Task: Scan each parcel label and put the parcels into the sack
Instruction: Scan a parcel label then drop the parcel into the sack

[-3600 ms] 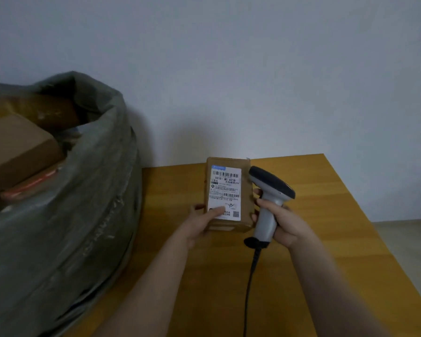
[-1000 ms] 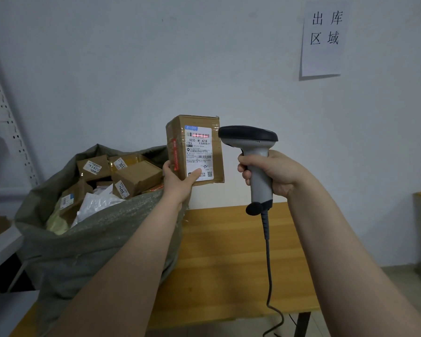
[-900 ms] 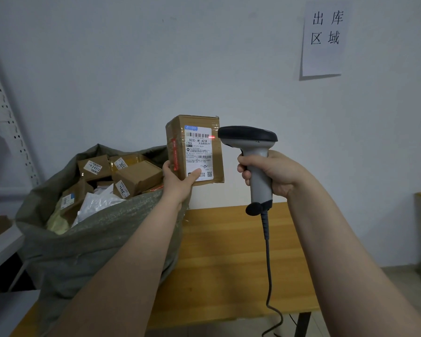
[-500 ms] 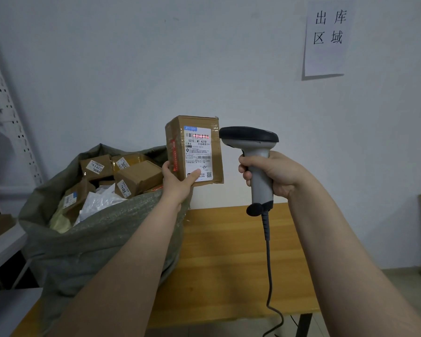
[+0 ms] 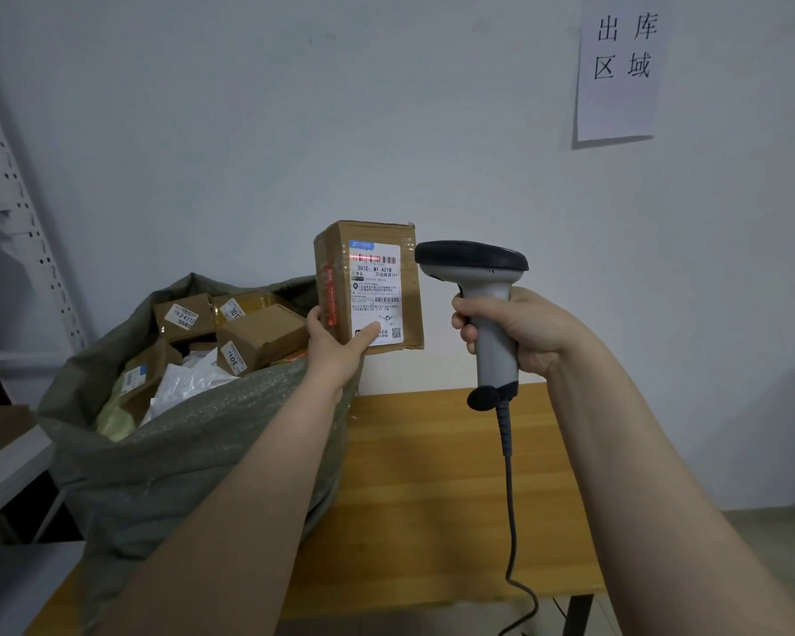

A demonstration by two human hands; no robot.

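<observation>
My left hand (image 5: 338, 346) grips a brown cardboard parcel (image 5: 369, 286) by its lower left corner and holds it upright in the air, its white label facing me. A red scan line lies across the top barcode of the label (image 5: 376, 296). Just right of the parcel, my right hand (image 5: 517, 332) grips the handle of a grey barcode scanner (image 5: 478, 286) whose dark head points at the label. Below and to the left stands the open grey-green sack (image 5: 193, 456), filled with several labelled cardboard parcels (image 5: 258, 335) and white bags.
A wooden table (image 5: 437, 493) stands under my hands against the wall, with the sack resting on its left part. The scanner's cable (image 5: 510, 521) hangs down over the table's front edge. A paper sign (image 5: 620, 66) hangs on the wall. White perforated shelving (image 5: 15, 231) stands at far left.
The parcel was lifted from the table up in front of the wall, with the scanner raised beside it. Over the last second both hands stay still, and the red scan line shows on the barcode.
</observation>
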